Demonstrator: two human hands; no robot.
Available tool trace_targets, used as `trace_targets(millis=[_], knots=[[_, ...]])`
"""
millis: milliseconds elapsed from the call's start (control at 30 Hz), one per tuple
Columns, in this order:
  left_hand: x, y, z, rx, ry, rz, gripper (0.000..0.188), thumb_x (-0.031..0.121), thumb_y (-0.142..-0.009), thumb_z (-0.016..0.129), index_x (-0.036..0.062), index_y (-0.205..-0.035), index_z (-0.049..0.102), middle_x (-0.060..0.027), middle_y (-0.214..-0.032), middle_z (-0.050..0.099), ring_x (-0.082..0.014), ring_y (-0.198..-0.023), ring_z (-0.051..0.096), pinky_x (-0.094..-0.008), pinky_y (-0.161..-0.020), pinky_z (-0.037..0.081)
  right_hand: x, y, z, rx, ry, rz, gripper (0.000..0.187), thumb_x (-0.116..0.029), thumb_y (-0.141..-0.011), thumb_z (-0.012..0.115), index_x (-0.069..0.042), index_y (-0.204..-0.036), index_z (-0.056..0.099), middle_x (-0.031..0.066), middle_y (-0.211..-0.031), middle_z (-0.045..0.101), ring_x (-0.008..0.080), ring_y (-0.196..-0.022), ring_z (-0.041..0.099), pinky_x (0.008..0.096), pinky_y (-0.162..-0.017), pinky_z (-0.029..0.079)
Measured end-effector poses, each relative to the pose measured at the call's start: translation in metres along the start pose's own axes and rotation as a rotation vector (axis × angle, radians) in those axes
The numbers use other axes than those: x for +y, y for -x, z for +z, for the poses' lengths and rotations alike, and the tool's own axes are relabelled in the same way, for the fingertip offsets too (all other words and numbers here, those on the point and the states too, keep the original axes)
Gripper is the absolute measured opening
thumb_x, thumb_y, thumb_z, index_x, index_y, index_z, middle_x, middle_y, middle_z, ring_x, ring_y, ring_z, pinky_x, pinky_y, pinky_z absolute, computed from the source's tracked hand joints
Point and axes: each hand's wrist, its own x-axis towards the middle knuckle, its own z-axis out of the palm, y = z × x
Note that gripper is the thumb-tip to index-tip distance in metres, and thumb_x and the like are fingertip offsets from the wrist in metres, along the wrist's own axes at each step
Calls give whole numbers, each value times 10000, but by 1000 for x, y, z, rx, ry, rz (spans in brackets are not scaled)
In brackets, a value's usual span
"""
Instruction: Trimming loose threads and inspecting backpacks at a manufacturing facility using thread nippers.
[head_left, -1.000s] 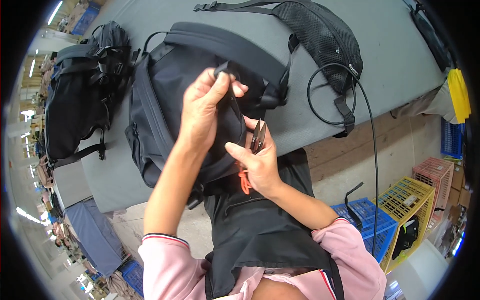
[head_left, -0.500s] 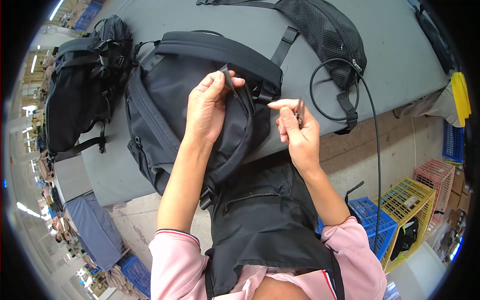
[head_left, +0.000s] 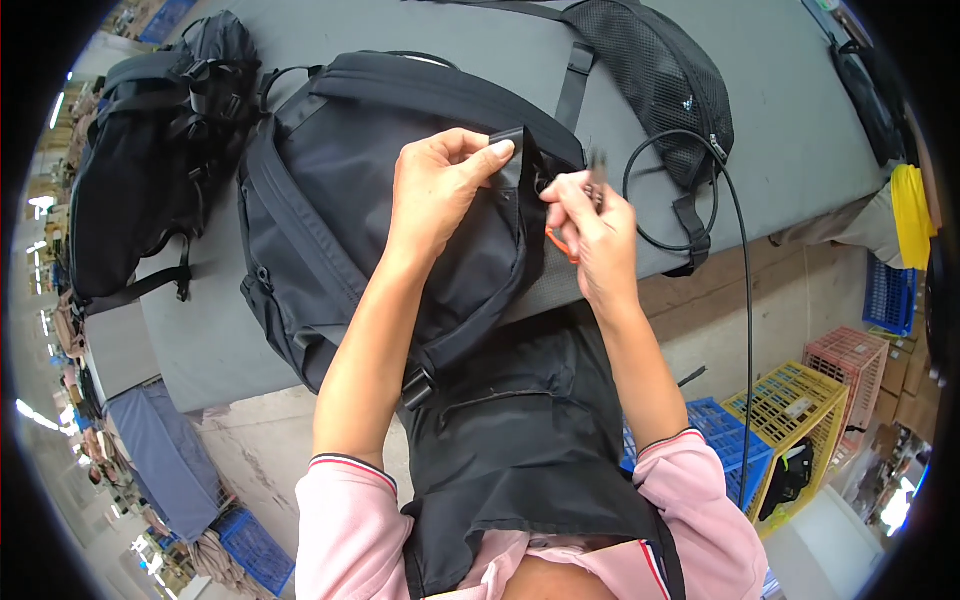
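Note:
A black backpack (head_left: 330, 200) lies on the grey work table in front of me. My left hand (head_left: 440, 190) is closed, its thumb and fingers pinching a black strap end (head_left: 510, 170) and holding it up at the pack's right side. Close by on the right, my right hand (head_left: 595, 230) is curled round small orange-handled snips (head_left: 562, 246). Their metal tip, smeared by motion, points up above the knuckles. The right thumb and forefinger are at the strap's edge; whether they pinch a thread there I cannot make out.
A second black backpack (head_left: 140, 180) lies at the left. At the right are a black mesh bag (head_left: 660, 80) and a black cable (head_left: 745, 300) hanging over the edge of the table (head_left: 790, 130). Yellow (head_left: 790, 400), blue and pink crates stand on the floor.
My left hand has shifted right and turned, lifting the strap end more into view. My right hand has turned slightly, and the orange handle shows more.

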Motion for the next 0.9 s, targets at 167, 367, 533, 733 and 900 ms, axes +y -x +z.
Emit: trace_targets(millis=[167, 367, 533, 733, 900], knots=[[2, -2, -1, -27, -103, -103, 188, 167, -802, 718, -15, -814, 675, -7, -701, 631, -60, -642, 538, -212, -604, 429, -16, 3, 7, -117, 493, -392, 164, -77, -791, 681, -26, -943, 647, -4, -689, 522, 46, -580, 463, 199, -499, 355], [18, -18, 9, -146, -689, 56, 227, 243, -737, 683, 23, -788, 696, -134, -666, 650, -271, -646, 643, -364, -623, 489, -1, -13, 4, -140, 291, -103, 194, 13, -795, 634, -13, -963, 538, -9, -813, 550, 24, -668, 471, 183, -607, 411], [19, -35, 5, -449, -884, 261, 206, 239, -717, 694, 37, -758, 688, -145, -665, 638, -318, -697, 633, -396, -668, 494, 0, 5, -4, -79, 262, 7, 222, -16, -820, 624, -3, -1020, 529, 14, -832, 567, 26, -635, 474, 180, -577, 401], [20, -64, 0, -801, -720, -40, 211, 215, -766, 713, 17, -724, 653, -70, -589, 619, -126, -536, 619, -273, -542, 453, -29, 21, -10, -57, 951, -275, 252, -75, -786, 655, -66, -1029, 588, 64, -887, 551, 185, -622, 583, 294, -587, 461], [16, -68, 0, -850, -620, -85, 241, 160, -782, 705, -5, -657, 582, -27, -524, 518, -84, -490, 575, -235, -464, 386, -43, 16, -3, -187, 1164, -366, 221, -86, -756, 673, -78, -970, 622, 56, -829, 524, 231, -630, 579, 324, -547, 442]])
